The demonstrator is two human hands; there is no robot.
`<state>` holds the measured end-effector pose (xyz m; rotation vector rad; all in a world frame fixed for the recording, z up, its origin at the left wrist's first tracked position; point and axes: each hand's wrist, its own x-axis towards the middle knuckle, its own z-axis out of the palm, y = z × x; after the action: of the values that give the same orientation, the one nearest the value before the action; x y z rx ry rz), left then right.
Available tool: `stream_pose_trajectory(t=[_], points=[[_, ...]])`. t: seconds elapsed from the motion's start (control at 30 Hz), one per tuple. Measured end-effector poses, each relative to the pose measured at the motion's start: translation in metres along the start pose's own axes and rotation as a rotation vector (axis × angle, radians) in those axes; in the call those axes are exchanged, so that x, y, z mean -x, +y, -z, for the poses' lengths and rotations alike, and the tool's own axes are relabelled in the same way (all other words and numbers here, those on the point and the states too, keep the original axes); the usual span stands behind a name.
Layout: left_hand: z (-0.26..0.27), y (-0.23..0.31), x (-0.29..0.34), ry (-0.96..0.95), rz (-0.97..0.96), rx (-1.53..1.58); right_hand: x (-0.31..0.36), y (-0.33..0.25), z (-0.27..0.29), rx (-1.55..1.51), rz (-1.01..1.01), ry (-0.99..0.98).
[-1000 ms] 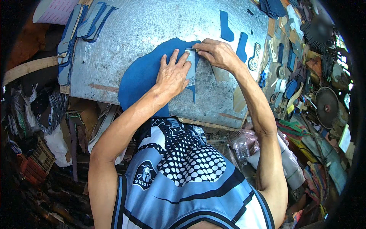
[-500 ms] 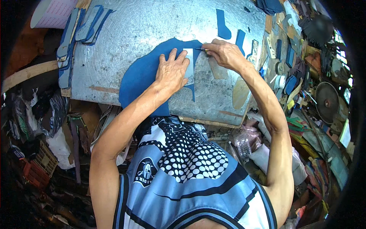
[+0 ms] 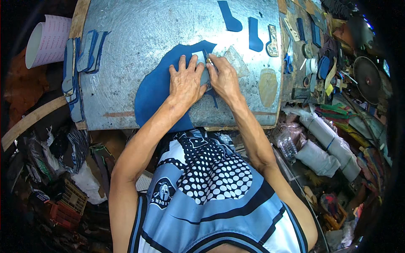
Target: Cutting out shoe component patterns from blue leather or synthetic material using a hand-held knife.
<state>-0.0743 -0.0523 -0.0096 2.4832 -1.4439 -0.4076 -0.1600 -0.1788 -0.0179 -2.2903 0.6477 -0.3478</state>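
Note:
My left hand [image 3: 185, 82] lies open with fingers spread, pressing on a sheet of blue leather-like material [image 3: 157, 90] and the edge of a pale flat template [image 3: 197, 55]. The sheet has an uneven outline and hangs a little over the table's near edge. Closed round a small knife [image 3: 207, 58], my right hand [image 3: 224, 80] is just right of the template, the blade pointing away from me along its upper right edge. A narrow strip of blue material [image 3: 215, 101] shows below the hands. My fingers hide part of the template.
The scratched metal tabletop [image 3: 122, 55] carries cut blue pieces [image 3: 254, 36], a patterned piece [image 3: 272, 41] and a tan template [image 3: 268, 86]. Stacked blue-grey pieces [image 3: 74, 84] line the left edge. Blue-handled scissors [image 3: 288, 63] lie at the right, and a fan [image 3: 367, 79] stands beyond.
My right hand with the knife has moved left and nearer, from the sheet's far right edge to beside the template. My left hand stays on the sheet. The view has shifted.

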Motion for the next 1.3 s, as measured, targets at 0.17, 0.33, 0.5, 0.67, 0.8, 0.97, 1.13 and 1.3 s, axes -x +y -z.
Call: stream_pose_trajectory(t=[0.17, 0.33, 0.5, 0.67, 0.8, 0.97, 1.13, 1.3], points=[[-0.001, -0.002, 0.001, -0.005, 0.003, 0.008, -0.001, 0.004, -0.002, -0.014, 0.012, -0.026], [-0.004, -0.002, 0.000, -0.008, 0.005, 0.013, -0.004, 0.000, -0.001, 0.094, 0.030, -0.033], [-0.005, -0.003, 0.000, -0.033, 0.010, 0.005, -0.009, 0.000, -0.001, 0.124, 0.008, -0.096], [-0.005, -0.004, -0.002, -0.018, 0.002, 0.031, 0.004, 0.001, 0.003, 0.065, 0.060, -0.065], [-0.006, -0.005, -0.002, -0.009, 0.001, 0.019, 0.044, -0.011, 0.015, 0.026, -0.076, -0.108], [-0.007, -0.009, -0.003, -0.003, -0.014, 0.007, 0.103, -0.019, 0.021, 0.041, -0.237, -0.123], [-0.015, -0.014, 0.000, 0.019, -0.022, 0.029, 0.126, -0.018, 0.024, -0.021, -0.300, -0.118], [-0.037, -0.029, 0.029, 0.123, -0.077, 0.166, 0.114, -0.009, 0.034, 0.214, -0.162, -0.152]])
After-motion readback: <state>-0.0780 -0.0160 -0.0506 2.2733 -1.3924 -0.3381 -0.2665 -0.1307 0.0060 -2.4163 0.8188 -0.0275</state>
